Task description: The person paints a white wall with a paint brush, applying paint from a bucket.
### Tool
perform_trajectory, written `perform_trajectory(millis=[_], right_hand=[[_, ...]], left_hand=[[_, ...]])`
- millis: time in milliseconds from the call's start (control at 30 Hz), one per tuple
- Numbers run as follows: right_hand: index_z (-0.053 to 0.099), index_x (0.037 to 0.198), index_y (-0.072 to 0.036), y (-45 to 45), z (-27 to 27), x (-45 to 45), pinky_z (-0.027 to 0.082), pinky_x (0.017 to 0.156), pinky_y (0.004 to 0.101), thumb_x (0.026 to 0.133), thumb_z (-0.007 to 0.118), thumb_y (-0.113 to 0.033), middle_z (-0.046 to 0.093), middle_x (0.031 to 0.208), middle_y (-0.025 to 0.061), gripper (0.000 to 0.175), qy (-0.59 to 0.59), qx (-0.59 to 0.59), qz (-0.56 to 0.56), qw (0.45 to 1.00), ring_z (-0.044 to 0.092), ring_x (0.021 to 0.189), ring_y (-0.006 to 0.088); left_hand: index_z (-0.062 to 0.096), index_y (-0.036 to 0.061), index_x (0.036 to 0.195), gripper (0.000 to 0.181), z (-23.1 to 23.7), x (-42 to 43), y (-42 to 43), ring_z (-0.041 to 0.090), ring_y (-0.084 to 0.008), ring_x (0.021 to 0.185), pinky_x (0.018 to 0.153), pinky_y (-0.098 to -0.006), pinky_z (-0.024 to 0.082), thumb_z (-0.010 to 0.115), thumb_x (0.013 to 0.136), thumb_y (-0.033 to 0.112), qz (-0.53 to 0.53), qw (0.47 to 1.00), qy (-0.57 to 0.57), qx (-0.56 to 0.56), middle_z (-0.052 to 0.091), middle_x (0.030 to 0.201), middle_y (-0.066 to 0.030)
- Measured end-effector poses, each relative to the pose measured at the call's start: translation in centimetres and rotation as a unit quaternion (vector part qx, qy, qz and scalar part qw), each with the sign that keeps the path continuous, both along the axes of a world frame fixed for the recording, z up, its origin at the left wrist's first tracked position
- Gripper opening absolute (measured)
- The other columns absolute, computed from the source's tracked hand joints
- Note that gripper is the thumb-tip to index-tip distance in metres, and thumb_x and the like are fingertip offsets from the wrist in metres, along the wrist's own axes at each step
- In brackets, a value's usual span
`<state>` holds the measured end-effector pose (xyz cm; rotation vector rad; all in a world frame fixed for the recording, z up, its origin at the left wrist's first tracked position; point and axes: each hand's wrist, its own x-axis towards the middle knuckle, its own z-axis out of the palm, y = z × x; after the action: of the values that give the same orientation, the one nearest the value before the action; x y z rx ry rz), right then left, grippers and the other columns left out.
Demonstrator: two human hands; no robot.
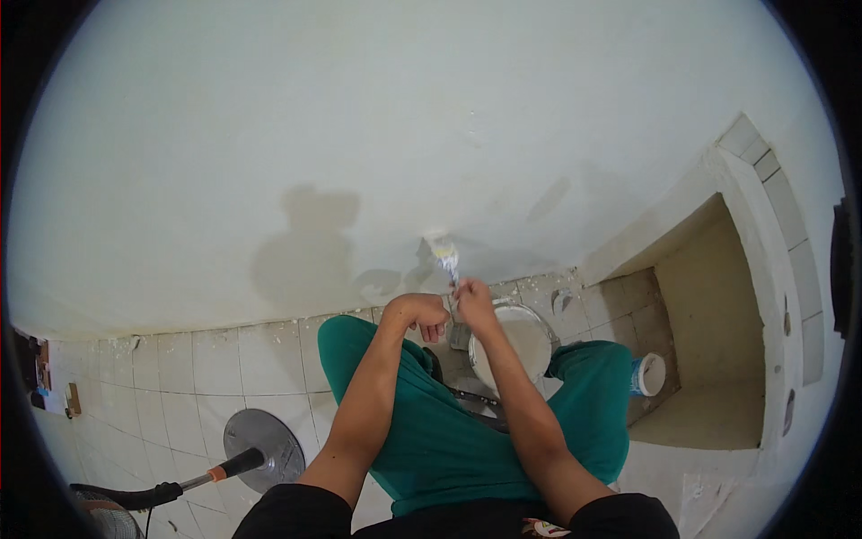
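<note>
My right hand [475, 303] grips the handle of a small paintbrush [444, 252] smeared with white. Its spread tip meets the pale wall [404, 155] low down, just above the floor. Beside it, my left hand [423, 311] hangs from a bent wrist over my knee, fingers loosely curled, with no object visible in it. Below my right forearm stands a round bucket [522, 340] of off-white paint or filler, its rim coated and partly covered by the arm. A small grey object [460, 335] sits against the bucket's left side; its kind is unclear.
A pedestal fan's round base [273, 438] is at left on the tiled floor [215, 364]. To the right, a recessed niche [707, 323] opens in the wall, with a small blue-and-white tub [652, 374] by it. White specks and scraps lie along the wall's foot.
</note>
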<state>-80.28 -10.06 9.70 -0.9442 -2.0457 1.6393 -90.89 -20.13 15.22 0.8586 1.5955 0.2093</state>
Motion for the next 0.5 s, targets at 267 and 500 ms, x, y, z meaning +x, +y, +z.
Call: perform_trajectory(millis=[267, 500], right_hand=[[0.057, 0.094, -0.002, 1.6, 14.9, 2.4, 0.030, 0.045, 0.0195, 0.093, 0.038, -0.018, 0.045, 0.065, -0.0038, 0.025, 0.188, -0.089, -0.043, 0.977, 0.037, 0.051, 0.0026], [0.060, 0.085, -0.001, 3.1, 1.9, 0.9, 0.031, 0.042, 0.0251, 0.088, 0.041, -0.013, 0.048, 0.062, 0.0000, 0.022, 0.065, 0.046, -0.052, 0.995, 0.041, 0.048, 0.0084]], left_hand=[[0.064, 0.0015, 0.087, 0.031, -0.5, -0.2, 0.8, 0.066, -0.0189, 0.075, 0.064, -0.0354, 0.048, 0.041, 0.076, 0.019, 0.003, 1.000, 0.007, 0.005, 0.068, 0.081, -0.0101], [0.060, 0.0009, 0.094, 0.030, -1.3, 0.8, 2.6, 0.064, -0.0197, 0.081, 0.064, -0.0335, 0.049, 0.043, 0.080, 0.021, -0.001, 0.995, -0.038, 0.092, 0.066, 0.089, -0.0116]])
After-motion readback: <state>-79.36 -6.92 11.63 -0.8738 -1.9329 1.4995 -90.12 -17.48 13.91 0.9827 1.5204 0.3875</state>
